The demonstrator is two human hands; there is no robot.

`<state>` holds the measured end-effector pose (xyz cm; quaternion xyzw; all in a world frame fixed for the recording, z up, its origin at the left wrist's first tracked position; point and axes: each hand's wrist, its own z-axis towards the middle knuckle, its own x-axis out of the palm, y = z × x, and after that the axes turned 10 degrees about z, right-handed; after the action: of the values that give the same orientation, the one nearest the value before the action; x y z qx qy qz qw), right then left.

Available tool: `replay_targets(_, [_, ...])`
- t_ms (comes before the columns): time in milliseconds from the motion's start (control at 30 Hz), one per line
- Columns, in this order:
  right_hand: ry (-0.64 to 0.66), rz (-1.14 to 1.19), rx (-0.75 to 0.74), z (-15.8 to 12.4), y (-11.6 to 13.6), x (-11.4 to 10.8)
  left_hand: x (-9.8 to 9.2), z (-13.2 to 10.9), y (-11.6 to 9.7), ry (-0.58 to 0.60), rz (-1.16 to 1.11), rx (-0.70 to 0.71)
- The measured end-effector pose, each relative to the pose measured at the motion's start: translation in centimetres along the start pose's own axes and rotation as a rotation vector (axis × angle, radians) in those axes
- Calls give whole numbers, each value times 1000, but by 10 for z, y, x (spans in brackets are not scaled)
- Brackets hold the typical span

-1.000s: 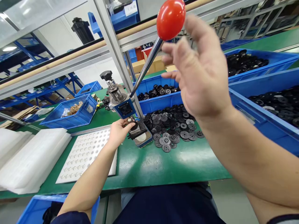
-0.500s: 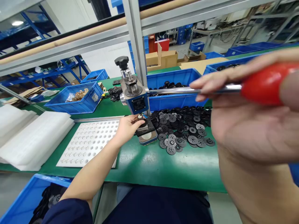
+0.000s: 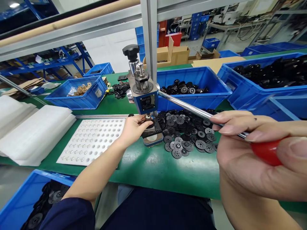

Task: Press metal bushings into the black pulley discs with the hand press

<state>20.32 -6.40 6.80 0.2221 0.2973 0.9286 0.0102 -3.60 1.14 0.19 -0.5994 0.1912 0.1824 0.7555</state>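
Working at a green surface and pinching a small pale-topped part between the thumb and fingers of the left hand, just below the head of a blue-bodied press, while being unable to make out its lower end behind the thumb. Gripping with the right hand too, curling its fingers over the outer end of a metal lever and laying the thumb against a red knob. Pointing the lever from the press toward four o'clock. Taking the press as the dial's centre, seeing loose dark discs heaped at four, close beside its base; a blue bin holding black wheels at three; a white tray at eight, bearing clear pieces in its left-hand holes; and white foam sheets stacked farther out toward nine
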Motion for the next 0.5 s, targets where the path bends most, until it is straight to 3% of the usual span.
replay_targets(133, [-9,-40,19,-12,-6,-7,-1,-1,-1,-14,24,21])
replay_targets(333, [-14,25,-116,-18,-15,-7,1,-2,1,-9,21,24])
replay_targets(500, [-32,-75,-80,-7,-3,1,4,-2,-2,-147,125,3])
